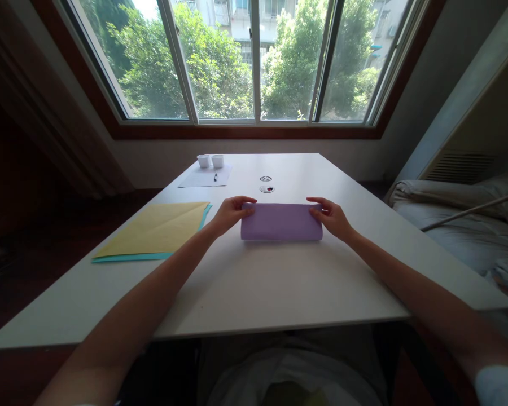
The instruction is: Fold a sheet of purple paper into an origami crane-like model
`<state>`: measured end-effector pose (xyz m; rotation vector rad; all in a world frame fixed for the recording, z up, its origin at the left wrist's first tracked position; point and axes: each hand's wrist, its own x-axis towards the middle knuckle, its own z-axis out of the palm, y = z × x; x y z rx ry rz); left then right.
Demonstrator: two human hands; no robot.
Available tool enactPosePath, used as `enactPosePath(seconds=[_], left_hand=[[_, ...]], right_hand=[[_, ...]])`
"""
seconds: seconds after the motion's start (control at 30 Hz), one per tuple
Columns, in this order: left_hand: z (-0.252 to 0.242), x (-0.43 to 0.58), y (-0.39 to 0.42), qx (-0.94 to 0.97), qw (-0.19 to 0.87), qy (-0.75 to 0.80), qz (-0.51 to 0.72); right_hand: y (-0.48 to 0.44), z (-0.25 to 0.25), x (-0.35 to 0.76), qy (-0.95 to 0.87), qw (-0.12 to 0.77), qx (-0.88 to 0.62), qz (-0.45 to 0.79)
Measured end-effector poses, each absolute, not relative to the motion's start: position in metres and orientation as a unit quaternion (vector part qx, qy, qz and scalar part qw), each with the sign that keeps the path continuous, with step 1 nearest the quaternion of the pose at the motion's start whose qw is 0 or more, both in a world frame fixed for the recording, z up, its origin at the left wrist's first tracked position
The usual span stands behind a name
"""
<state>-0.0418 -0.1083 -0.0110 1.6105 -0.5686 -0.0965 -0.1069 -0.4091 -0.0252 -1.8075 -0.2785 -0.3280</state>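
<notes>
A purple sheet of paper (281, 221), folded over into a wide strip, lies in the middle of the white table (254, 282). My left hand (231, 213) grips its left end, fingers curled over the far top corner. My right hand (332, 217) grips the right end the same way, fingertips on the far corner. Both hands pinch the paper's upper edge against the table.
A yellow sheet (156, 230) on top of a teal sheet (131, 257) lies to the left. Farther back are a white sheet (205, 177) with a pen (215, 177), two small white cups (210, 160) and a round cable port (266, 189). A bed (461, 220) stands to the right.
</notes>
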Motion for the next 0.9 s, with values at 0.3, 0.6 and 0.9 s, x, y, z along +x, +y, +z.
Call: enactPosePath(seconds=[0.3,0.6,0.9], left_hand=[[-0.012,-0.042,-0.106,0.718,0.65,-0.245,-0.044],[-0.008,-0.045,-0.107,0.72,0.655,-0.226,-0.045],[-0.008,-0.044,-0.107,0.72,0.658,-0.218,-0.03]], right_hand=[[-0.416,-0.029,-0.101,-0.125,0.579,-0.79,-0.162],[-0.419,-0.03,-0.099,-0.119,0.572,-0.79,-0.186],[-0.421,-0.03,-0.098,-0.119,0.541,-0.807,-0.202]])
